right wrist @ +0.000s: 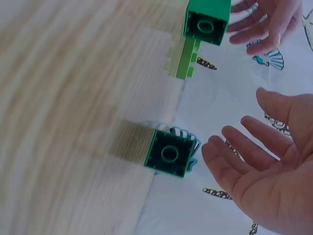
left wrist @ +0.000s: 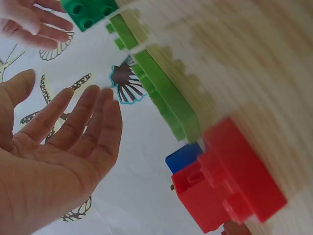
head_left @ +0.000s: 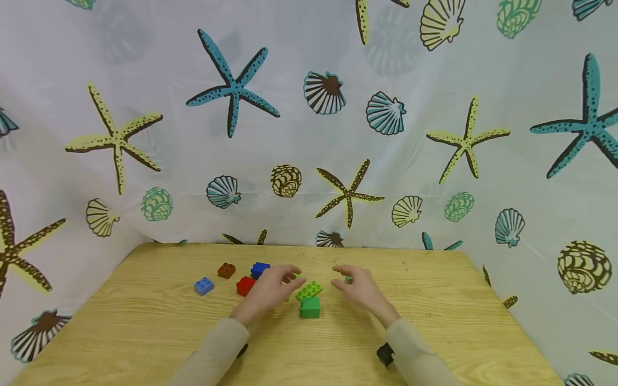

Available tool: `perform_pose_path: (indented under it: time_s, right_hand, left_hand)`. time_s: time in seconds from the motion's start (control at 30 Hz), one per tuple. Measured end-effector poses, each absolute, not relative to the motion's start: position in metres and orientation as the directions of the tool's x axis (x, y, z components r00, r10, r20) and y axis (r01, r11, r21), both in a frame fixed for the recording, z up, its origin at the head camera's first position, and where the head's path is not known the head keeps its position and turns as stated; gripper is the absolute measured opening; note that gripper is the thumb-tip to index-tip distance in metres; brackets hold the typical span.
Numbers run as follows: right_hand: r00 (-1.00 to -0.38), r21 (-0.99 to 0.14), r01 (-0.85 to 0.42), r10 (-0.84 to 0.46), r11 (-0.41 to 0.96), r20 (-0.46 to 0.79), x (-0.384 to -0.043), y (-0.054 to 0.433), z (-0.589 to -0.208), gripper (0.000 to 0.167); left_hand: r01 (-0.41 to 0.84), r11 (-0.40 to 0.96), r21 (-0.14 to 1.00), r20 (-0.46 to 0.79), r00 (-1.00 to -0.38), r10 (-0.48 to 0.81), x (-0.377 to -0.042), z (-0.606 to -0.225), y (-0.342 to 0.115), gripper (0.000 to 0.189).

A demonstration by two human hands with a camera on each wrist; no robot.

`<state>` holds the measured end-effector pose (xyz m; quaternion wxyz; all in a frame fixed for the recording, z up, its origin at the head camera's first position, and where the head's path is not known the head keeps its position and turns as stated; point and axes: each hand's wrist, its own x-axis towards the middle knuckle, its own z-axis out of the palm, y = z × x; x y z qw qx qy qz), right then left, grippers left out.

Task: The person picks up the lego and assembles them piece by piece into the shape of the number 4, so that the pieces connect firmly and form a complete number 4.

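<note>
Both hands hover over the middle of the table, holding nothing. My left hand (head_left: 270, 289) has relaxed, slightly bent fingers, and red bricks (left wrist: 249, 171) lie near it in the left wrist view. The right hand (head_left: 361, 290) faces it, fingers loosely bent. Between them are a long lime toy brick (head_left: 309, 290) and, nearer me, a green brick (head_left: 310, 308) on its side. Another green brick (right wrist: 169, 152), its hollow underside showing, stands by the right fingertips; in the head view that hand mostly hides it. The left wrist view shows lime bricks (left wrist: 166, 95) end to end.
Left of the hands lie a light blue brick (head_left: 204, 286), a brown brick (head_left: 226, 270), a dark blue brick (head_left: 260, 269) and a red brick (head_left: 245, 286). The wooden table (head_left: 145, 332) ends at a patterned curtain (head_left: 289, 134) behind and at the sides.
</note>
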<state>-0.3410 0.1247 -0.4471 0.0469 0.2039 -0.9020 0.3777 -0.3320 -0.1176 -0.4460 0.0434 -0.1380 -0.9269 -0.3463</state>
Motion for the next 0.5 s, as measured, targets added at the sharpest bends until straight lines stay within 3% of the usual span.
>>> perform_pose_path:
  time_s: [0.2, 0.33, 0.5]
  right_hand:
    - [-0.934, -0.756, -0.353, -0.255, 0.551, 0.251, -0.353, 0.143, -0.448, 0.027]
    - [-0.959, -0.831, -0.267, -0.223, 0.489, 0.177, -0.361, 0.155, -0.449, 0.030]
    - [-0.952, -0.865, -0.209, -0.296, 0.456, 0.074, -0.370, 0.165, -0.451, 0.038]
  left_hand:
    - [0.273, 0.576, 0.770, 0.096, -0.943, 0.319, -0.334, -0.446, -0.120, 0.030]
    - [0.257, 0.534, 0.806, 0.026, -0.916, 0.401, -0.333, -0.449, -0.122, 0.037]
    - [0.272, 0.536, 0.799, -0.003, -0.890, 0.456, -0.330, -0.450, -0.122, 0.041]
